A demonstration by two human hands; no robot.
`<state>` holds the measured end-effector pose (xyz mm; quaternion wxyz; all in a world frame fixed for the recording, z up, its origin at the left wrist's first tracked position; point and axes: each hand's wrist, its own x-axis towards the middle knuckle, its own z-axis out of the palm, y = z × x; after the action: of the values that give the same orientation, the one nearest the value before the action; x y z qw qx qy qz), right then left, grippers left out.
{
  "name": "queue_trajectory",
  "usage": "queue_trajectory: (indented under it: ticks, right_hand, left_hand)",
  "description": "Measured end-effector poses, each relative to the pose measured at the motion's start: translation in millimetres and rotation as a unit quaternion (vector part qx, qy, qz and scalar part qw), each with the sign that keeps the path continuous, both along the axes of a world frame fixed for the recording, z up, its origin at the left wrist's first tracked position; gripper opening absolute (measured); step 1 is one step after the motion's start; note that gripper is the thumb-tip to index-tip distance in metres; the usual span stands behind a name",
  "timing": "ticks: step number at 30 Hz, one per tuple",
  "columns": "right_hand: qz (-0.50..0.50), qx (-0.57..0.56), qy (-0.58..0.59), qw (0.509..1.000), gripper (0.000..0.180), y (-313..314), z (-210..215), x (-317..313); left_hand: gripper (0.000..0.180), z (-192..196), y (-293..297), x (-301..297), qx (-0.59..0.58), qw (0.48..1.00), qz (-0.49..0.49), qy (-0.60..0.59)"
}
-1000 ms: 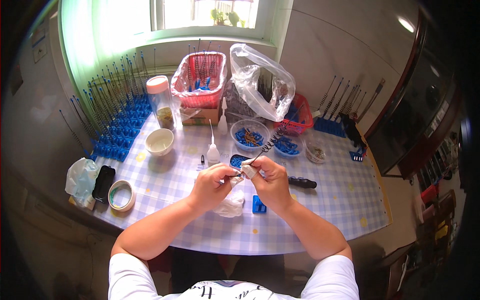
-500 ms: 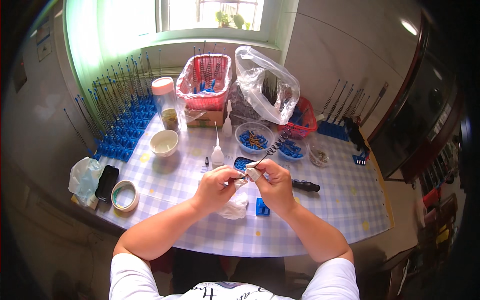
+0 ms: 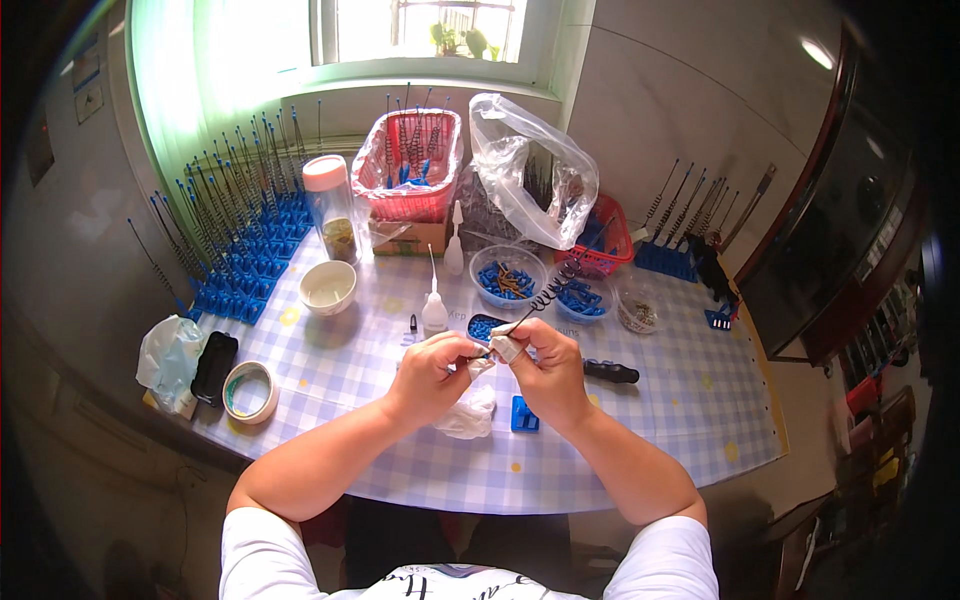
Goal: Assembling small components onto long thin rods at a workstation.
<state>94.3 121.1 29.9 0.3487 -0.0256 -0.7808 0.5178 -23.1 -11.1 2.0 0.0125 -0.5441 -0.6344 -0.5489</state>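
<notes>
Over the middle of the table, my right hand (image 3: 550,378) is closed round a thin black coiled rod (image 3: 545,297), whose spring part slants up and away to the right. My left hand (image 3: 430,378) pinches at the rod's near end, with its fingertips almost touching those of the right. A speck of blue shows between the fingertips; its shape is too small to make out. Whitish wrapping covers some fingertips of the right hand. Below the hands lie a crumpled white tissue (image 3: 467,415) and a small blue slotted block (image 3: 524,414). A black tool handle (image 3: 611,371) lies beside my right hand.
Beyond my hands stand a white needle-tipped bottle (image 3: 434,314), a small tray of blue bits (image 3: 484,327) and clear tubs (image 3: 508,276) of blue parts. Blue racks with upright coiled rods (image 3: 235,285) line the left. A tape roll (image 3: 250,391) lies near left.
</notes>
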Motion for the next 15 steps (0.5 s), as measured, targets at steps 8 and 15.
queue_trajectory:
  ticks: [8, 15]
  right_hand:
    - [0.001, 0.004, -0.001, 1.0, 0.005, -0.3, 0.0, -0.5]
    - [0.006, -0.005, -0.001, 1.0, 0.004, -0.2, 0.2, 0.0]
  left_hand:
    - [0.019, 1.8, -1.1, 1.1, -0.008, 1.0, 0.0, -0.01]
    - [0.017, 2.4, 0.1, 1.7, 0.003, 1.0, -0.001, -0.012]
